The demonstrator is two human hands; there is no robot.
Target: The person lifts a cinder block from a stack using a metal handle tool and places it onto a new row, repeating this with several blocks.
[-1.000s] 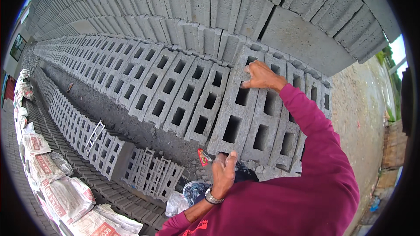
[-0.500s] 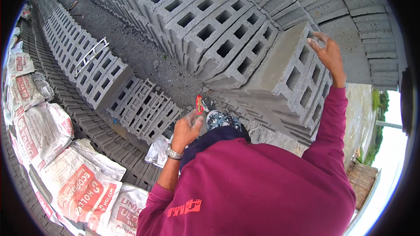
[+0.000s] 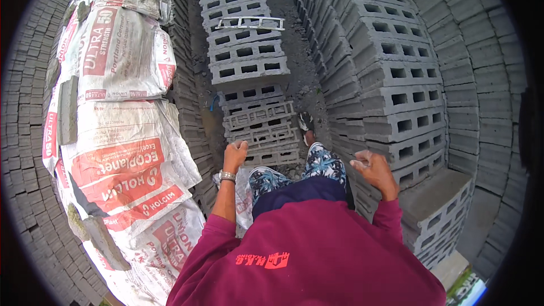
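Between block rows: both hands empty.
Left hand [image 3: 235, 153] fisted, right hand [image 3: 371, 169] fingers loosely curled; hollow blocks [image 3: 396, 102] alongside could topple if bumped.

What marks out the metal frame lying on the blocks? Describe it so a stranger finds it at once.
Start at the long low row of grey hollow concrete blocks running up the middle, between the stacked cement sacks and the tall block stack. Across its top lies a pale ladder-shaped metal frame, the only thin, barred object there.

Stacked cement sacks [image 3: 122, 130], a white metal frame [image 3: 251, 22] atop low blocks.
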